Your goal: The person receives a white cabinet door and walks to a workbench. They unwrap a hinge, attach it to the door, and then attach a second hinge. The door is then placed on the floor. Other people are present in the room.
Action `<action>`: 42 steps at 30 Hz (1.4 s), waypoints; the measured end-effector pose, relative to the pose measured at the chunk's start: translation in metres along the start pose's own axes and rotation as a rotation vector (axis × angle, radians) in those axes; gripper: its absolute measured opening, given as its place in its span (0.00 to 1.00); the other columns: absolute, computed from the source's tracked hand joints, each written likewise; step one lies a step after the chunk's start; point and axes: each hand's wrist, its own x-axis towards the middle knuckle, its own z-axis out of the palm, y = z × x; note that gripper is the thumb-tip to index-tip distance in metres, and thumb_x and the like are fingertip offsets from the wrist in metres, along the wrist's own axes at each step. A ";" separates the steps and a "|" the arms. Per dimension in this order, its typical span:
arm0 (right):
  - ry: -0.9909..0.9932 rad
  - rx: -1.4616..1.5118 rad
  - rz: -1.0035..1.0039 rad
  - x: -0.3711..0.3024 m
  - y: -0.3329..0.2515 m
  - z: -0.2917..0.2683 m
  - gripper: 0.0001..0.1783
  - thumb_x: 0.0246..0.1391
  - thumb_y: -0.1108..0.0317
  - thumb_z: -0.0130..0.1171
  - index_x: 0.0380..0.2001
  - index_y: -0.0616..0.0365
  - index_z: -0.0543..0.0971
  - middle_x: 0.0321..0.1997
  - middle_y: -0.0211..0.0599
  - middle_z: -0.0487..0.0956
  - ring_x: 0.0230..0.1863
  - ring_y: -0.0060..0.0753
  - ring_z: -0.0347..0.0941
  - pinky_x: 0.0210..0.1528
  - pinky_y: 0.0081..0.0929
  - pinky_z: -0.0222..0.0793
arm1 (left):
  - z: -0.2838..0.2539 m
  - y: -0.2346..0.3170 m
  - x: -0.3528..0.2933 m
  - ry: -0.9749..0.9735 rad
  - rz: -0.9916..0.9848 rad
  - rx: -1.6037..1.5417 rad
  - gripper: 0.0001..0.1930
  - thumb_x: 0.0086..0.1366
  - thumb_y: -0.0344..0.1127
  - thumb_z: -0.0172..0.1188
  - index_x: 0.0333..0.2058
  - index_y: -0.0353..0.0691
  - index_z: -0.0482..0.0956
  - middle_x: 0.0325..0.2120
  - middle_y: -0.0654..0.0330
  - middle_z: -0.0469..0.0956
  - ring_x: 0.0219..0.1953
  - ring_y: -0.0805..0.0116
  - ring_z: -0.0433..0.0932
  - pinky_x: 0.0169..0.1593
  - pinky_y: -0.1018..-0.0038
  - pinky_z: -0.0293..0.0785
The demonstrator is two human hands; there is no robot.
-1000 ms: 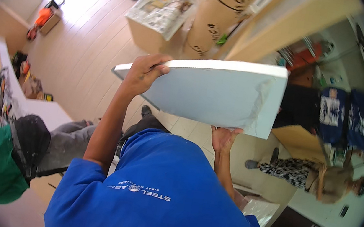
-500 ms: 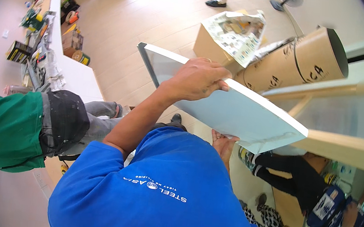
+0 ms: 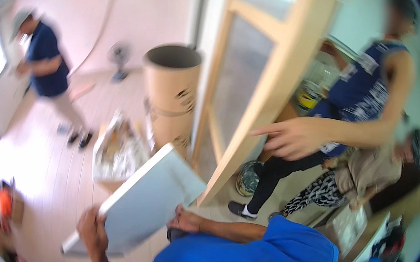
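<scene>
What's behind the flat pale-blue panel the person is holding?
Beyond the flat pale-blue panel show a tan cardboard box topped with crumpled pale paper, and a tall brown cardboard tube. The panel hides part of the box, the tube's lowest part and anything else behind.

The pale blue, white-edged panel has swung from crosswise to a steep slant, rising toward the wooden frame. A co-worker in a navy jersey now stretches an arm out, finger extended. The beige-trousered person shows above the legs now. The green-shirted person and tool-covered counter have left view.
</scene>
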 end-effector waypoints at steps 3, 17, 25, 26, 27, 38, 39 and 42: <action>0.040 -0.224 -0.004 0.007 -0.050 -0.007 0.18 0.68 0.42 0.60 0.50 0.38 0.78 0.50 0.23 0.80 0.57 0.30 0.76 0.74 0.43 0.66 | 0.004 0.025 0.055 -0.041 0.043 -0.167 0.07 0.69 0.27 0.58 0.42 0.31 0.80 0.33 0.43 0.81 0.36 0.42 0.80 0.44 0.55 0.74; 0.318 -0.395 -0.252 0.021 -0.129 0.053 0.46 0.60 0.26 0.56 0.70 0.43 0.65 0.70 0.34 0.72 0.72 0.43 0.66 0.75 0.55 0.62 | 0.075 0.028 0.182 -0.282 -0.028 -0.331 0.11 0.70 0.34 0.66 0.47 0.35 0.84 0.33 0.52 0.84 0.33 0.62 0.80 0.42 0.68 0.76; 0.352 -0.289 -0.255 0.056 -0.116 0.056 0.60 0.58 0.25 0.59 0.76 0.59 0.51 0.76 0.56 0.61 0.77 0.54 0.58 0.77 0.55 0.60 | 0.098 -0.002 0.221 -0.367 -0.068 -0.330 0.14 0.71 0.40 0.67 0.46 0.35 0.85 0.28 0.54 0.82 0.29 0.68 0.76 0.38 0.70 0.73; 0.420 -0.236 -0.269 0.059 -0.109 0.051 0.57 0.59 0.25 0.57 0.75 0.57 0.54 0.75 0.54 0.64 0.76 0.52 0.61 0.76 0.54 0.62 | 0.098 -0.001 0.227 -0.390 -0.080 -0.340 0.14 0.71 0.40 0.67 0.46 0.35 0.85 0.27 0.55 0.81 0.29 0.68 0.75 0.37 0.70 0.73; 0.487 -0.193 -0.267 0.068 -0.103 0.040 0.54 0.60 0.25 0.56 0.73 0.54 0.58 0.73 0.52 0.66 0.74 0.50 0.64 0.75 0.52 0.64 | 0.097 -0.006 0.231 -0.388 -0.061 -0.334 0.14 0.71 0.40 0.67 0.46 0.35 0.85 0.27 0.55 0.81 0.29 0.69 0.75 0.37 0.70 0.73; 0.550 -0.134 -0.329 0.092 -0.058 0.032 0.52 0.58 0.24 0.60 0.71 0.50 0.62 0.73 0.48 0.66 0.75 0.54 0.61 0.73 0.53 0.65 | 0.106 -0.060 0.248 -0.505 -0.050 -0.394 0.13 0.74 0.38 0.65 0.47 0.34 0.85 0.26 0.66 0.77 0.30 0.77 0.70 0.36 0.75 0.68; 0.529 -0.142 -0.333 0.093 -0.055 0.028 0.51 0.58 0.24 0.60 0.70 0.50 0.62 0.73 0.48 0.66 0.75 0.55 0.61 0.73 0.53 0.65 | 0.108 -0.066 0.248 -0.511 -0.052 -0.415 0.13 0.74 0.38 0.64 0.47 0.34 0.85 0.26 0.68 0.77 0.30 0.78 0.69 0.37 0.76 0.68; 0.526 -0.141 -0.337 0.089 -0.048 0.017 0.50 0.59 0.25 0.60 0.69 0.50 0.64 0.72 0.47 0.66 0.74 0.55 0.62 0.72 0.53 0.66 | 0.114 -0.075 0.248 -0.547 -0.083 -0.471 0.14 0.75 0.39 0.64 0.48 0.33 0.85 0.27 0.69 0.76 0.32 0.79 0.69 0.38 0.78 0.68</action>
